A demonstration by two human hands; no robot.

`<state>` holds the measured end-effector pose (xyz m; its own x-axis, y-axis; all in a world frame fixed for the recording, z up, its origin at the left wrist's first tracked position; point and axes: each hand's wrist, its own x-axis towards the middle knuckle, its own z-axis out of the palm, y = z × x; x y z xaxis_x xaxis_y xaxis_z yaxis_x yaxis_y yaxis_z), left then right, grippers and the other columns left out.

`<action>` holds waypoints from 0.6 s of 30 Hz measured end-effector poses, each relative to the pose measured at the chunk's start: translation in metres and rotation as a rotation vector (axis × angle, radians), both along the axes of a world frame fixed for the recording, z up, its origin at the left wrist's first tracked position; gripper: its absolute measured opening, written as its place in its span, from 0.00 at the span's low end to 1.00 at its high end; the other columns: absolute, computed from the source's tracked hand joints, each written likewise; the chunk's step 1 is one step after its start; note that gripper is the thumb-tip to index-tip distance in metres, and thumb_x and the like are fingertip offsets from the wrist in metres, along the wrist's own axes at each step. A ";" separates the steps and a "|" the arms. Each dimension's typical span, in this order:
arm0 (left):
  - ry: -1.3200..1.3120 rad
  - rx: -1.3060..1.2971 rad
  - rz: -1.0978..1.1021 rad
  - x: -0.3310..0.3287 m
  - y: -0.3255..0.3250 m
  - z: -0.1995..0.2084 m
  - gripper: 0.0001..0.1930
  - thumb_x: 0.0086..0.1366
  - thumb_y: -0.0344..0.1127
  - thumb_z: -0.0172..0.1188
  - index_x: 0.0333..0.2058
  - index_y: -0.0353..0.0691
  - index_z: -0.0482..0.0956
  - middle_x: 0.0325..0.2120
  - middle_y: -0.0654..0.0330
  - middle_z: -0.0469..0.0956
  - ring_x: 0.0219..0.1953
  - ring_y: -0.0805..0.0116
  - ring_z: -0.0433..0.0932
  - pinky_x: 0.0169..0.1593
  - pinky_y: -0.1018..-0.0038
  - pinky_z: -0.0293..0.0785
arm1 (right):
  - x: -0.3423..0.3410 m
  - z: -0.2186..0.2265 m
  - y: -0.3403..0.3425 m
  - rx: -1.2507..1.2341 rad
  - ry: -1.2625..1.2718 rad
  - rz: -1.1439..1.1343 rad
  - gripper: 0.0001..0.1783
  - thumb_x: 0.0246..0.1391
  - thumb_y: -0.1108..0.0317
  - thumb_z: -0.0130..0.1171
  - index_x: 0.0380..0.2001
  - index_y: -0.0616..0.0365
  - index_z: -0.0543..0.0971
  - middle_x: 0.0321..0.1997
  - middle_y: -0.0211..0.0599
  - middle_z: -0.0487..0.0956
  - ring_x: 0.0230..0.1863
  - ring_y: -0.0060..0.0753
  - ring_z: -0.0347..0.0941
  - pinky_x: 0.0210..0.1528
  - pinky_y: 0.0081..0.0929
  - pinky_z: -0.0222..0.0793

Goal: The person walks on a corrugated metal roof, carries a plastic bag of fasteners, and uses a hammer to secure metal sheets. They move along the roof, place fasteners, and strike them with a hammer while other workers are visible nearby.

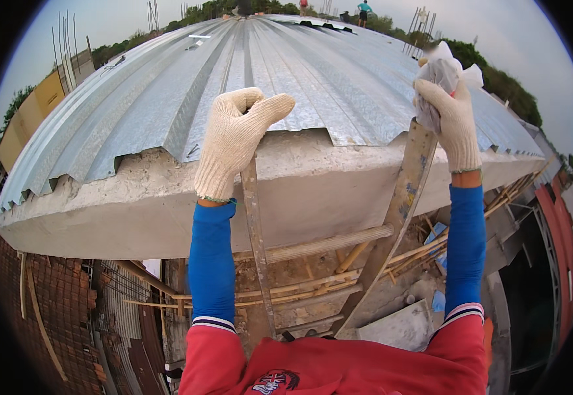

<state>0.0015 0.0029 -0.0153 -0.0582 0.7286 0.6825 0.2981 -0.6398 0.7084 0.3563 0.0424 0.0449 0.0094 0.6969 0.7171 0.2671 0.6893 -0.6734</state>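
My left hand [237,141], in a cream knit glove, is closed in front of the roof edge with its thumb pointing right. What lies inside its curled fingers, if anything, is hidden. The ladder's left rail [255,230] runs up behind the heel of this hand. My gloved right hand [454,122] is raised at the top of the ladder's right rail [410,174]. Its fingers are closed round a crumpled, whitish plastic bag [439,74], whose contents I cannot make out. Wooden rungs [319,243] join the two rails below.
Corrugated metal sheets [286,72] cover the roof above a thick concrete edge beam [135,214]. Small loose pieces [193,150] lie near the sheet edge. Far back stands a person [364,12]. Far below are bamboo poles [299,293], a grey slab [398,326] and brickwork [56,309].
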 end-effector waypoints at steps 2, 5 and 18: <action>-0.017 0.015 -0.045 0.004 0.000 0.002 0.28 0.66 0.53 0.73 0.15 0.45 0.70 0.15 0.75 0.58 0.21 0.83 0.56 0.24 0.74 0.50 | 0.009 0.014 0.036 -0.032 -0.105 -0.139 0.37 0.51 0.54 0.76 0.60 0.65 0.79 0.46 0.40 0.84 0.43 0.31 0.83 0.44 0.31 0.80; -0.042 0.000 -0.110 0.006 0.008 -0.003 0.29 0.66 0.52 0.73 0.15 0.45 0.69 0.15 0.75 0.58 0.22 0.82 0.56 0.25 0.73 0.51 | 0.020 0.006 0.089 -0.002 -0.292 -0.313 0.38 0.50 0.54 0.75 0.59 0.68 0.79 0.47 0.44 0.84 0.43 0.36 0.83 0.46 0.36 0.80; -0.058 0.041 -0.107 -0.001 0.005 -0.005 0.29 0.69 0.54 0.71 0.16 0.43 0.72 0.15 0.74 0.59 0.22 0.82 0.56 0.25 0.72 0.49 | 0.012 0.013 0.106 -0.241 -0.624 -0.390 0.39 0.47 0.52 0.74 0.56 0.71 0.79 0.46 0.53 0.85 0.43 0.43 0.83 0.48 0.39 0.78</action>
